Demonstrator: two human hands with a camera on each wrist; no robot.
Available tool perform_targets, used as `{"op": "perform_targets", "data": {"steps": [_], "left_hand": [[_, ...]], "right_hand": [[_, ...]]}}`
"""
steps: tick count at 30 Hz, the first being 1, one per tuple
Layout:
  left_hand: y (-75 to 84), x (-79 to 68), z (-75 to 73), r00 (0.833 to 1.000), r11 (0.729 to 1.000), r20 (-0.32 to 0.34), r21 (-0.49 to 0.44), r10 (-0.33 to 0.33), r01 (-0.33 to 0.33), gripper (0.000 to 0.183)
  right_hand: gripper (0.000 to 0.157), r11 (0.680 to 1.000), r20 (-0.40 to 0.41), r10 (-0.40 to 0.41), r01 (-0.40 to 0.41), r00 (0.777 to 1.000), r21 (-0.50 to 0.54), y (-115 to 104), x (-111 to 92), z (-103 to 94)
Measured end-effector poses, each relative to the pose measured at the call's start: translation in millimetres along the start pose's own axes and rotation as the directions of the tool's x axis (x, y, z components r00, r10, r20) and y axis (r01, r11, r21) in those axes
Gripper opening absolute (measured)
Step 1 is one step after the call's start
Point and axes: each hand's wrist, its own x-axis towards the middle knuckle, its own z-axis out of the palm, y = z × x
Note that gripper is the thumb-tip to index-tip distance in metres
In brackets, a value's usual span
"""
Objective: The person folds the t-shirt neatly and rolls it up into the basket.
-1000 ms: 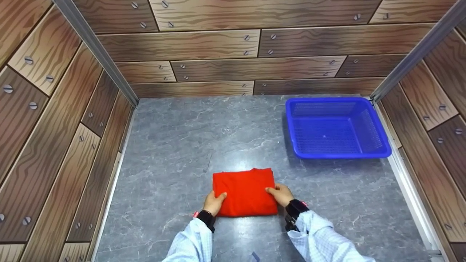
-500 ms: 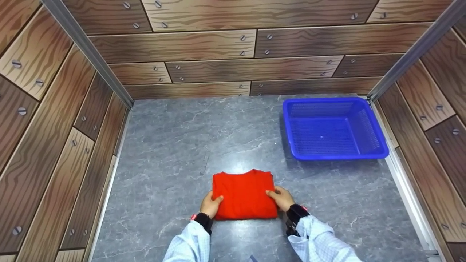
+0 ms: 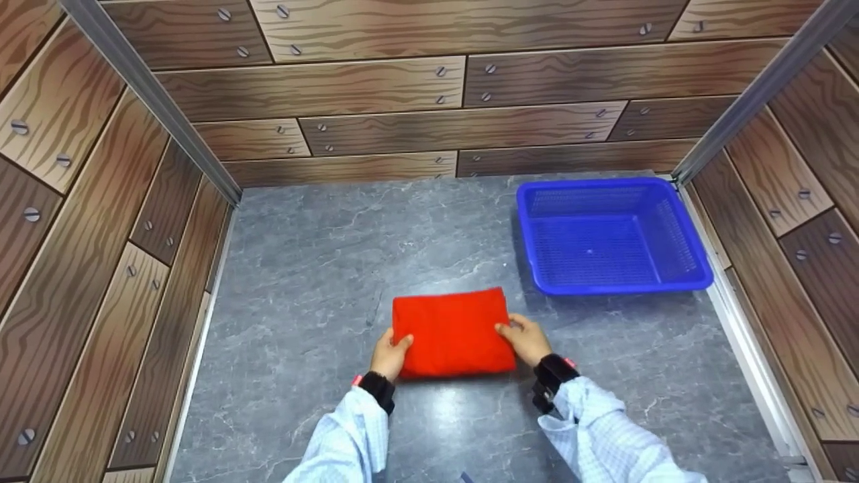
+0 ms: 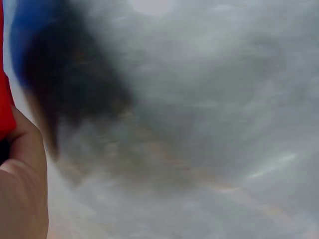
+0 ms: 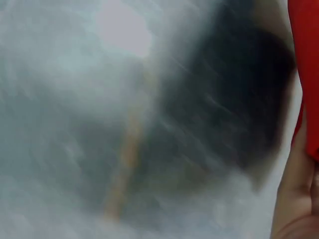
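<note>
A folded red cloth (image 3: pixel 453 334), roughly rectangular, is held between both hands in the head view. My left hand (image 3: pixel 389 354) grips its left edge, thumb on top and the other fingers hidden beneath. At the opposite edge my right hand (image 3: pixel 529 341) pinches the cloth, its thumb on the upper face. Each wrist view catches only a strip of the red cloth (image 4: pixel 6 107) at its border, beside part of the hand; the floor there is blurred by motion.
A blue plastic basket (image 3: pixel 611 258) with perforated walls stands at the back right, near the corner. Wood-patterned panels (image 3: pixel 376 87) enclose the grey marbled floor (image 3: pixel 315 268) at the back and both sides. A small dark strip (image 3: pixel 467 477) shows at the bottom edge.
Both hands have moved forward and up with the red cloth, away from the body. The cloth's far edge now looks straighter. The basket stays where it was; the head view has shifted slightly.
</note>
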Motion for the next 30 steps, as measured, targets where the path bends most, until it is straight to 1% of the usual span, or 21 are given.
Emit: {"op": "perform_targets", "data": {"steps": [3,6,9,11,14,16,17,19,20,21,23,24,26,27,29,30], "left_hand": [[16.5,7.8,6.7,0.999,0.999,-0.006,-0.022,0.036,-0.036,0.053],[34.0,13.6,15.3,0.997,0.997,-0.001,-0.003,0.081,-0.081,0.053],[53.0,18.6,26.0,0.993,0.993,0.035,-0.032,0.114,-0.113,0.046],[65.1,22.0,34.2,0.988,0.988,0.061,-0.070,0.141,-0.137,0.042],[81.4,26.8,47.1,0.981,0.981,0.104,-0.123,0.164,-0.151,0.039],[91.9,28.7,55.7,0.979,0.979,0.135,-0.157,0.151,-0.129,0.041],[96.5,29.4,60.0,0.978,0.978,0.159,-0.181,0.137,-0.107,0.042],[104.7,30.0,68.0,0.971,0.972,0.225,-0.233,0.085,-0.031,0.044],[108.2,30.1,71.7,0.963,0.964,0.264,-0.265,0.056,0.016,0.045],[111.5,30.2,75.4,0.952,0.951,0.305,-0.302,0.030,0.067,0.046],[116.3,30.6,82.3,0.927,0.924,0.374,-0.351,-0.007,0.149,0.048],[118.5,30.6,85.4,0.916,0.918,0.401,-0.358,-0.018,0.174,0.048],[122.7,31.1,91.9,0.901,0.911,0.434,-0.365,-0.017,0.193,0.048],[125.0,31.5,95.1,0.897,0.916,0.442,-0.355,-0.013,0.188,0.049],[130.1,32.5,101.7,0.895,0.934,0.446,-0.319,-0.003,0.162,0.048],[132.6,33.2,105.5,0.894,0.942,0.447,-0.301,0.003,0.147,0.048]], "right_hand": [[0.034,0.998,-0.040,-0.035,0.037,0.999,0.060,-11,7,-14.0],[0.038,0.990,-0.084,-0.054,0.065,0.995,0.128,-19,11,-30.0],[0.041,0.990,-0.121,-0.046,0.062,0.992,0.127,-24,15,-49.5],[0.044,0.994,-0.143,-0.026,0.040,0.989,0.098,-27,18,-63.8],[0.049,0.999,-0.145,0.009,-0.002,0.989,0.043,-32,22,-86.8],[0.054,1.000,-0.148,0.020,-0.019,0.989,0.008,-35,24,-101.9],[0.055,1.000,-0.142,0.025,-0.024,0.990,0.010,-35,25,-108.9],[0.057,0.998,-0.135,0.042,-0.034,0.990,0.056,-37,27,-121.5],[0.056,0.994,-0.126,0.053,-0.040,0.991,0.102,-37,27,-127.2],[0.055,0.987,-0.119,0.064,-0.045,0.991,0.152,-37,28,-132.6],[0.046,0.960,-0.100,0.094,-0.064,0.991,0.272,-37,30,-142.0],[0.039,0.944,-0.092,0.106,-0.071,0.990,0.321,-36,31,-146.6],[0.027,0.918,-0.070,0.127,-0.091,0.989,0.385,-34,32,-155.7],[0.023,0.909,-0.063,0.137,-0.101,0.989,0.404,-34,33,-160.1],[0.021,0.899,-0.052,0.158,-0.122,0.986,0.420,-33,36,-168.8],[0.024,0.900,-0.051,0.166,-0.130,0.985,0.416,-33,37,-173.1]]}}
